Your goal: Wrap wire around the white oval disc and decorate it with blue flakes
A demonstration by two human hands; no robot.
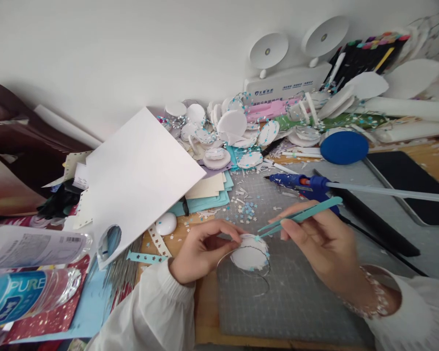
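My left hand [207, 251] pinches the upper left edge of a white foam disc [247, 257], which has thin wire looped around it and small blue bits along its rim. My right hand [320, 239] is closed on teal tweezers [303, 214]. The tweezer tips reach the disc's top edge, close to a small light-blue star there. A loose curl of wire hangs below the disc, over the grey cutting mat [285, 312]. Loose paper stars [248, 210] in blue and white lie on the mat just beyond my hands.
A blue glue gun [296, 181] with a long glue stick lies behind my right hand. Foam discs [232, 124] are heaped along the wall. At left are a white board [142, 170] and a water bottle [29, 295]. A phone-like black slab [413, 185] lies right.
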